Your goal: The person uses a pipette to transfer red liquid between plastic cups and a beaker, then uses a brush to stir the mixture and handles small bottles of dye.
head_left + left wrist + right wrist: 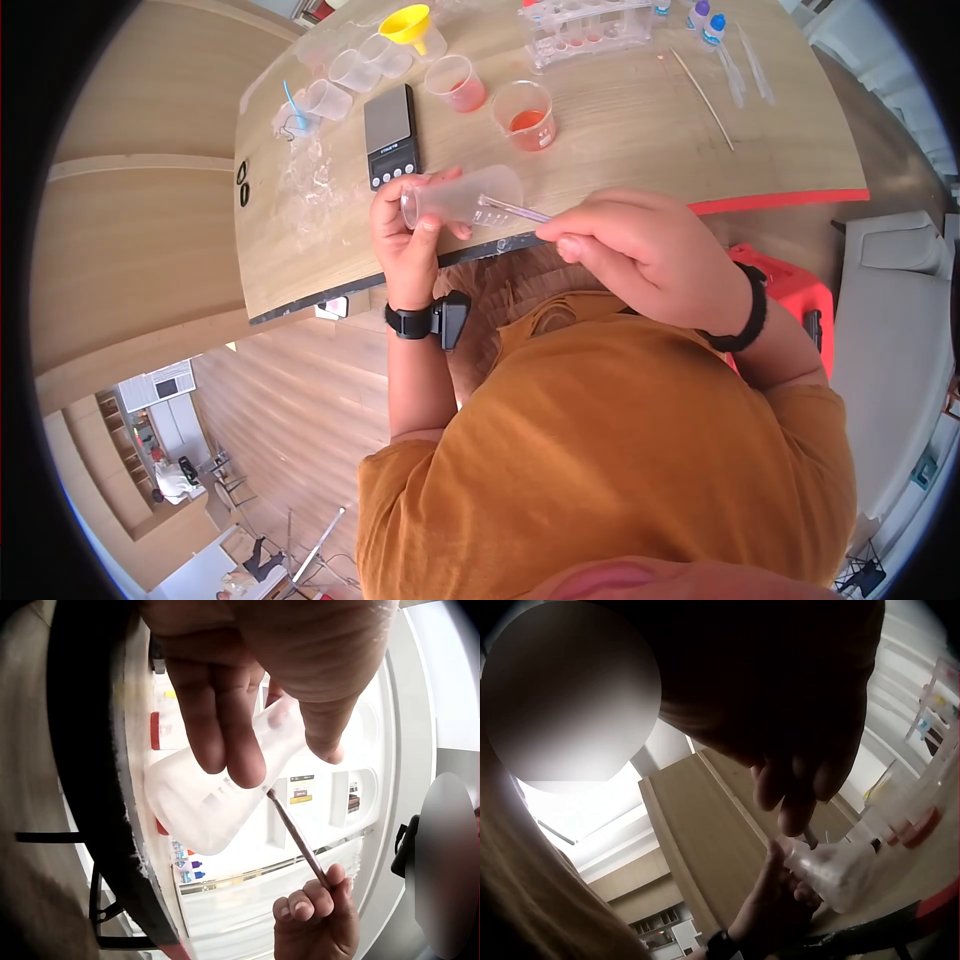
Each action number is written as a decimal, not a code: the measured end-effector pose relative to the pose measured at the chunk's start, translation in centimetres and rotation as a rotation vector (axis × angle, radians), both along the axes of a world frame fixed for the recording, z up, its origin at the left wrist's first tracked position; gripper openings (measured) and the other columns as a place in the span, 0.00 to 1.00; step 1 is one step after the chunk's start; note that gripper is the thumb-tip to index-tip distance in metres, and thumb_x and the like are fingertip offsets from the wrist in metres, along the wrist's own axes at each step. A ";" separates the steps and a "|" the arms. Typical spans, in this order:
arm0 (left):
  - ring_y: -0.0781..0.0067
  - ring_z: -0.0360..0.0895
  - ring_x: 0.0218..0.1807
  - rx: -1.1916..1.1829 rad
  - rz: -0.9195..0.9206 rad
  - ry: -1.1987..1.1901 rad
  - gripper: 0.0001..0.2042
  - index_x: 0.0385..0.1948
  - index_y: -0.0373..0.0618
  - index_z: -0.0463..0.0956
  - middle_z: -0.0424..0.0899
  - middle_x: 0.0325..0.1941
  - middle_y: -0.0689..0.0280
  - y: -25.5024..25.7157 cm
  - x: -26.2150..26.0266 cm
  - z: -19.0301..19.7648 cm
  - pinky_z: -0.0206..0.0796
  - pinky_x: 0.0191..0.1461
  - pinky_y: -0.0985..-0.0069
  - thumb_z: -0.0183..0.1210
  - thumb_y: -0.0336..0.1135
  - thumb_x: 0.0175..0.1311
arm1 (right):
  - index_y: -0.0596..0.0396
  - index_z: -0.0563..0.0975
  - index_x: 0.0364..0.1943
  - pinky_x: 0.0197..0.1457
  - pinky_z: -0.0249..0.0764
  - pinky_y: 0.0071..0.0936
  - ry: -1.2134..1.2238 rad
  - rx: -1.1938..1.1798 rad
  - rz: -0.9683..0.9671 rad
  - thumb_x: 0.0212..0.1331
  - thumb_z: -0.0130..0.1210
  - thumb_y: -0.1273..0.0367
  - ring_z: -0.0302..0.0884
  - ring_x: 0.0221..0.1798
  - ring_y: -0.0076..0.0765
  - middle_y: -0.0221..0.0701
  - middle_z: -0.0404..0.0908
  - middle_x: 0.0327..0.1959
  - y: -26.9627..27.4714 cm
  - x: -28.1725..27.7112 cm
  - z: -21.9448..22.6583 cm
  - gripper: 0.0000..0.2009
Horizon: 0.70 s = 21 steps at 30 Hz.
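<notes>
My left hand [406, 240] grips a frosted, translucent conical flask [458, 198] by its neck, tilted onto its side over the table's near edge. The mouth points left and the wide base points right. Between thumb and fingers, my right hand [645, 250] pinches a slim rod [518, 210]. Its far tip overlaps the flask's body, beside the printed marks, in the head view. In the left wrist view the rod [298, 834] looks dark and shiny, with its tip right at the flask's wall [196, 802].
Beyond the flask stand a beaker [530, 128] and a cup [463, 92], both with red liquid. A black scale [390, 135] lies left of them. Farther back are clear cups, a yellow funnel [405, 24], a tube rack [585, 35], dropper bottles [713, 32] and a thin stick [703, 98].
</notes>
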<state>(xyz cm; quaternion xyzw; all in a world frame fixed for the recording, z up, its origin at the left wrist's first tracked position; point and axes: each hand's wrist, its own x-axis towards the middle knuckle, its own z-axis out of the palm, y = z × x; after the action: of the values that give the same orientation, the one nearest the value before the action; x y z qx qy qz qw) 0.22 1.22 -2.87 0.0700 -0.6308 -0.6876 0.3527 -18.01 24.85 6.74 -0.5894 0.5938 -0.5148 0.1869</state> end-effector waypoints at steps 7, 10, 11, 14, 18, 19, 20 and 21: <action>0.69 0.85 0.31 0.046 0.007 -0.024 0.23 0.59 0.41 0.72 0.87 0.54 0.46 0.5 0.0 0.5 0.80 0.61 0.57 0.71 0.43 0.72 | 0.57 0.85 0.50 0.41 0.76 0.33 0.067 0.173 -0.009 0.75 0.55 0.74 0.82 0.35 0.38 0.32 0.86 0.33 1.9 -1.3 0.0 0.09; 0.68 0.85 0.31 0.045 0.017 -0.029 0.23 0.59 0.41 0.72 0.87 0.54 0.47 0.3 -0.1 0.4 0.80 0.60 0.58 0.71 0.43 0.72 | 0.57 0.85 0.50 0.41 0.76 0.34 0.078 0.153 -0.043 0.75 0.56 0.74 0.82 0.35 0.38 0.32 0.85 0.33 2.3 -1.1 -0.4 0.08; 0.68 0.85 0.30 0.021 0.014 -0.016 0.24 0.59 0.41 0.72 0.87 0.54 0.46 0.2 -0.1 0.2 0.81 0.56 0.61 0.71 0.43 0.71 | 0.57 0.85 0.50 0.41 0.76 0.34 0.039 0.094 -0.027 0.75 0.56 0.73 0.82 0.35 0.37 0.32 0.86 0.33 1.7 -0.6 -0.6 0.08; 0.68 0.85 0.30 0.003 0.019 -0.005 0.24 0.59 0.41 0.72 0.87 0.54 0.45 0.1 -0.1 0.0 0.82 0.50 0.64 0.71 0.44 0.71 | 0.57 0.85 0.49 0.41 0.77 0.34 0.022 0.036 0.002 0.74 0.57 0.73 0.83 0.36 0.37 0.32 0.86 0.34 1.2 -0.3 -1.2 0.08; 0.69 0.85 0.30 0.000 0.054 -0.043 0.24 0.59 0.41 0.72 0.87 0.55 0.44 0.1 0.1 0.2 0.82 0.46 0.65 0.70 0.45 0.72 | 0.57 0.85 0.51 0.41 0.77 0.33 0.054 0.127 -0.009 0.74 0.57 0.74 0.83 0.36 0.37 0.32 0.86 0.34 2.3 -0.9 -1.6 0.08; 0.69 0.85 0.30 0.005 0.053 -0.042 0.24 0.59 0.41 0.72 0.87 0.55 0.44 0.2 0.2 0.2 0.82 0.46 0.65 0.70 0.45 0.72 | 0.57 0.85 0.51 0.41 0.77 0.33 0.055 0.132 -0.010 0.74 0.57 0.74 0.83 0.36 0.37 0.32 0.86 0.34 2.3 -0.9 -1.6 0.08; 0.69 0.85 0.30 0.026 0.053 -0.037 0.24 0.59 0.41 0.72 0.87 0.55 0.44 0.2 0.1 0.3 0.82 0.45 0.66 0.70 0.45 0.73 | 0.57 0.85 0.51 0.41 0.77 0.33 0.043 0.122 -0.010 0.74 0.57 0.74 0.83 0.36 0.37 0.32 0.86 0.33 2.5 -0.9 -1.6 0.08; 0.69 0.85 0.30 0.045 0.049 -0.032 0.23 0.58 0.41 0.72 0.87 0.56 0.44 0.2 -0.1 0.4 0.82 0.44 0.66 0.70 0.45 0.73 | 0.57 0.85 0.51 0.41 0.77 0.33 0.032 0.111 -0.014 0.74 0.57 0.74 0.83 0.36 0.37 0.32 0.86 0.33 2.6 -0.9 -1.6 0.08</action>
<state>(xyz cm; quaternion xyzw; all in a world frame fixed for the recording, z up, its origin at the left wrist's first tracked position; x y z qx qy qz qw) 0.14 1.42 -2.51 0.1044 -0.6189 -0.6915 0.3577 -18.93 27.50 5.12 -0.5823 0.6284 -0.4729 0.2060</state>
